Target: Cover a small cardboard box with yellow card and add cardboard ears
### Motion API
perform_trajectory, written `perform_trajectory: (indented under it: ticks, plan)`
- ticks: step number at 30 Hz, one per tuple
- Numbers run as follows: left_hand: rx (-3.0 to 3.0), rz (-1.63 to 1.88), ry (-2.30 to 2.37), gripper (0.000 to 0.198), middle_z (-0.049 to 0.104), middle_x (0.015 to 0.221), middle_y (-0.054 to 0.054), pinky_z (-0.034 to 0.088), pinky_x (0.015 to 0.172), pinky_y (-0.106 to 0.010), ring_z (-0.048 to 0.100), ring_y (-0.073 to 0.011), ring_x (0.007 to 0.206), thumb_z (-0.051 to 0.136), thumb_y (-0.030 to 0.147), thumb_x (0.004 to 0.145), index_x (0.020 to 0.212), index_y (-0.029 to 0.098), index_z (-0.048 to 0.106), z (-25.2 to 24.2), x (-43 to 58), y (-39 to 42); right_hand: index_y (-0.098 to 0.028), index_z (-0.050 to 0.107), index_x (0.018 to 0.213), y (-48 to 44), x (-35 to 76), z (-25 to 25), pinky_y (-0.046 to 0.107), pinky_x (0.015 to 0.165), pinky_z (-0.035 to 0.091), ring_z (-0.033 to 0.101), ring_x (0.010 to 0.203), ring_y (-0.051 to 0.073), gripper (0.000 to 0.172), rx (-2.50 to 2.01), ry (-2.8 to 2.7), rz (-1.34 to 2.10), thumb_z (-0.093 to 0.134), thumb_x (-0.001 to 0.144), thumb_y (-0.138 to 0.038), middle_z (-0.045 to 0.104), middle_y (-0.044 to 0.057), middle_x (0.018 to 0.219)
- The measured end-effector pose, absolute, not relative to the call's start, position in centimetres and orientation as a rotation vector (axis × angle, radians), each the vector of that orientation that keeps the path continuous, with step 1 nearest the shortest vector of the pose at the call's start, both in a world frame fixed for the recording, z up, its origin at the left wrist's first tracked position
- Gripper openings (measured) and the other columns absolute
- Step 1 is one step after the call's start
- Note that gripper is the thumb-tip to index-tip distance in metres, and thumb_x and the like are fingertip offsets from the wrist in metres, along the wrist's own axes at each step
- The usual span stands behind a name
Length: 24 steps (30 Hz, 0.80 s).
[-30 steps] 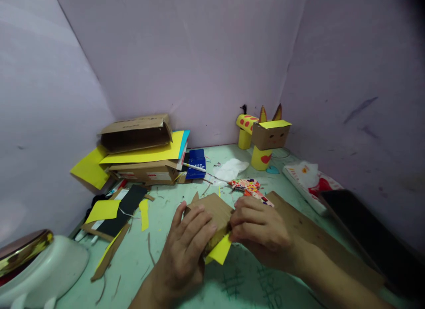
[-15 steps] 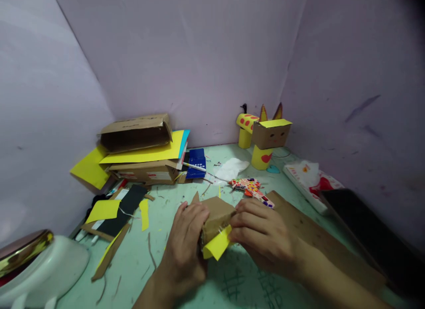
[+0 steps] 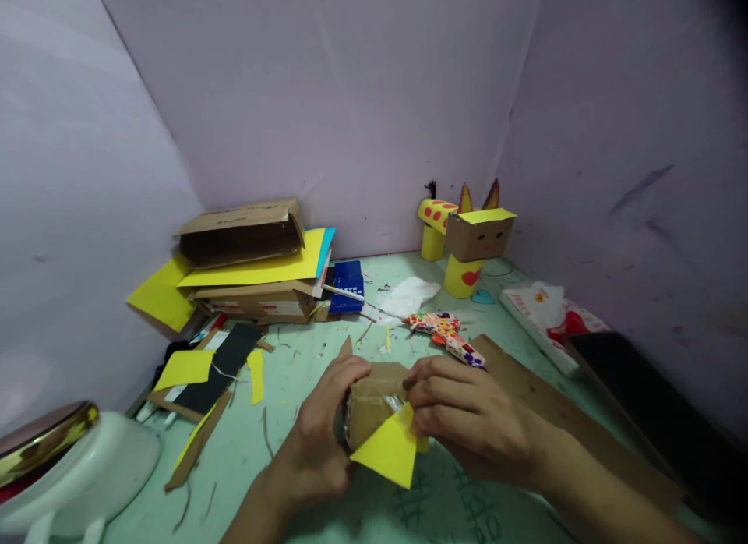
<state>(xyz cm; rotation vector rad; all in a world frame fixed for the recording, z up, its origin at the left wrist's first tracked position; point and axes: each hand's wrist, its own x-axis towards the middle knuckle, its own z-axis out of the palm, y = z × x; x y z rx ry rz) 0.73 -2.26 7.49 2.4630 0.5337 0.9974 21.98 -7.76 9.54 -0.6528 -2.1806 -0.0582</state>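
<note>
A small brown cardboard box (image 3: 368, 408) sits between both my hands just above the green table (image 3: 280, 388). My left hand (image 3: 319, 435) wraps round its left side, fingers curled over the top. My right hand (image 3: 467, 415) grips its right side, fingertips pinched at the top edge. A yellow paper piece (image 3: 389, 450) hangs from the box's front, pointing towards me. Something shiny like tape shows where my right fingertips meet the box.
Stacked cardboard boxes and yellow sheets (image 3: 251, 267) lie at the back left. Two cardboard animal figures (image 3: 471, 240) stand in the far corner. A patterned paper scrap (image 3: 444, 330), a brown board (image 3: 555, 411), a tissue packet (image 3: 549, 318) and a white vessel (image 3: 75, 466) surround the hands.
The box has been tilted towards me, so the yellow paper now faces the camera and looks larger. My left hand slid from the top to the left side.
</note>
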Motion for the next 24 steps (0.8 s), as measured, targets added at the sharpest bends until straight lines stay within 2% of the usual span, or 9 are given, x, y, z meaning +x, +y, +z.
perform_trajectory:
  ticks: [6, 9, 14, 19, 24]
  plan:
    - [2.349, 0.837, 0.513, 0.065, 0.052, 0.122, -0.012, 0.042, 0.097, -0.042, 0.051, -0.0282, 0.113, 0.063, 0.011, 0.063, 0.123, 0.022, 0.04, 8.1, 0.1, -2.0, -0.016, 0.057, 0.087, -8.0, 21.7, 9.8, 0.034, 0.078, 0.052, 0.06, 0.075, 0.016, 0.021, -0.573, -2.201, 0.008, 0.039, 0.088, -0.006, 0.066, 0.008, 0.074]
    - [2.326, 0.809, 0.481, 0.064, 0.053, 0.122, -0.01, 0.043, 0.096, -0.038, 0.052, -0.0255, 0.112, 0.063, 0.009, 0.065, 0.123, 0.024, 0.039, 8.5, 0.0, -2.1, -0.015, 0.058, 0.089, -8.1, 21.8, 10.0, 0.033, 0.078, 0.053, 0.061, 0.074, 0.015, 0.023, -0.548, -2.204, 0.039, 0.037, 0.088, -0.005, 0.067, 0.007, 0.074]
    - [2.268, 0.754, 0.492, 0.064, 0.053, 0.122, -0.008, 0.043, 0.095, -0.035, 0.052, -0.0238, 0.112, 0.061, 0.005, 0.065, 0.122, 0.025, 0.04, 9.0, -0.1, -2.3, -0.015, 0.059, 0.087, -8.2, 21.8, 10.4, 0.035, 0.079, 0.053, 0.061, 0.078, 0.017, 0.023, -0.521, -2.178, 0.104, 0.037, 0.092, -0.012, 0.067, 0.009, 0.073]
    - [2.165, 0.69, 0.502, 0.063, 0.057, 0.117, -0.005, 0.047, 0.088, -0.031, 0.056, -0.0225, 0.105, 0.061, 0.003, 0.063, 0.119, 0.026, 0.044, 9.2, -0.1, -2.3, -0.016, 0.061, 0.081, -8.1, 21.6, 10.3, 0.034, 0.074, 0.053, 0.061, 0.075, 0.017, 0.027, -0.528, -2.111, 0.193, 0.038, 0.094, -0.021, 0.065, 0.009, 0.071]
    - [2.13, 0.626, 0.496, 0.063, 0.057, 0.118, -0.004, 0.046, 0.087, -0.031, 0.056, -0.0229, 0.105, 0.063, 0.005, 0.063, 0.119, 0.027, 0.044, 9.4, -0.3, -2.2, -0.015, 0.063, 0.079, -8.1, 21.7, 10.6, 0.032, 0.073, 0.052, 0.061, 0.075, 0.016, 0.03, -0.535, -2.09, 0.291, 0.039, 0.094, -0.026, 0.065, 0.01, 0.072]
